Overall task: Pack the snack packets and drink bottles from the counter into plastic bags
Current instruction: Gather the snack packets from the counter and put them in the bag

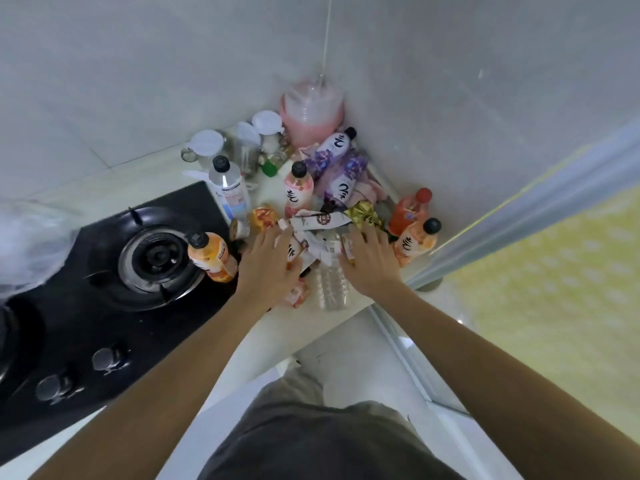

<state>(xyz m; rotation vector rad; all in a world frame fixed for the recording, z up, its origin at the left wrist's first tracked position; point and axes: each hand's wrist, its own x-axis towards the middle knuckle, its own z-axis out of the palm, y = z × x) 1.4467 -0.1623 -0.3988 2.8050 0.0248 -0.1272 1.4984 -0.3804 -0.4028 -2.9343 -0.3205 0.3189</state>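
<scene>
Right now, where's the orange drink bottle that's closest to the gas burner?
In the head view it stands upright on the black stove top, the orange drink bottle at the gas burner's right edge, just left of the left hand.

My left hand (268, 263) and right hand (369, 261) lie spread, fingers straight, on the heap of snack packets (317, 225) and a clear bottle (332, 284). An orange bottle (212, 258) stands at nine o'clock on the stove (104, 306); purple bottles (334, 152) lean at twelve.
</scene>
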